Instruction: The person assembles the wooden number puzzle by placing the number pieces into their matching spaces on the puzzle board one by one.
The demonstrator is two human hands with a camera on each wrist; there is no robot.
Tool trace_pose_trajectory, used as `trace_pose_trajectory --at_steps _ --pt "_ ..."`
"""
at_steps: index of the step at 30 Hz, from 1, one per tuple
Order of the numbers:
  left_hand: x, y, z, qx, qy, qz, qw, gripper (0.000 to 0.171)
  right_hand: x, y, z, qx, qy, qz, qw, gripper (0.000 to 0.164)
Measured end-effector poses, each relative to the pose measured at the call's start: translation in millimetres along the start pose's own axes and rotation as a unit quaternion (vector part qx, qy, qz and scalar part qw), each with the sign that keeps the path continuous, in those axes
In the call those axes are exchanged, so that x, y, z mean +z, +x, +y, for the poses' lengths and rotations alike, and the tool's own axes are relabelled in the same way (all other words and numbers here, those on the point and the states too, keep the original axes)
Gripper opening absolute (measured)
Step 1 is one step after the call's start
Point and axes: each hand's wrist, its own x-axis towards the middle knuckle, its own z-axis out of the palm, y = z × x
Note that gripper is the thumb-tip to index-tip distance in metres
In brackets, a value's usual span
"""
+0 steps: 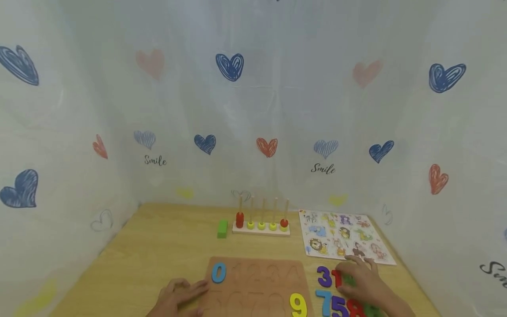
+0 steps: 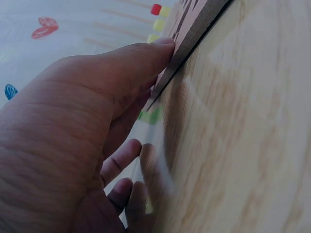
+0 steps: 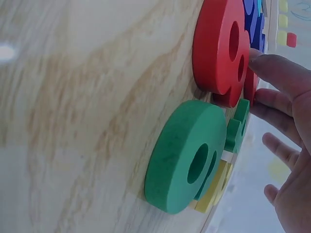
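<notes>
My left hand point(image 1: 178, 296) touches the left edge of a brown wooden number board point(image 1: 253, 265), its thumb and forefinger extended. In the left wrist view the thumb rests at the edge of the board point(image 2: 194, 36). A blue 0 point(image 1: 218, 273) and a yellow 9 point(image 1: 298, 304) sit on the board, among bare number recesses. My right hand point(image 1: 366, 281) pinches a red number 1 point(image 1: 336, 278) between thumb and forefinger, right of the board. Around it lie a purple 3 point(image 1: 324, 276), a blue 7 point(image 1: 325, 302), a purple 5 point(image 1: 339, 306), a red 8 point(image 3: 221, 48) and a green number piece point(image 3: 187, 155).
Behind the board stand a bead counter point(image 1: 261, 230) with upright pegs and a green block point(image 1: 222, 229). An animal picture board point(image 1: 344, 237) lies at the right back. Heart-patterned curtains point(image 1: 253, 110) enclose the wooden table point(image 1: 158, 246) behind and at both sides.
</notes>
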Motion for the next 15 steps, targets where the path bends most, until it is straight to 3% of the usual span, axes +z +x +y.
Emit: trace_pose_trajectory --at_steps 7,15 --pt "-0.5 -1.2 0.3 0.012 0.0 0.006 0.9999 0.05 -8 -2 -4 0.034 -0.01 -0.002 0.999 0.038" --pt "4.8 -4.7 -2.5 0.068 0.009 0.077 0.9947 0.045 -16 0 -8 0.058 -0.007 -0.009 0.998 0.042"
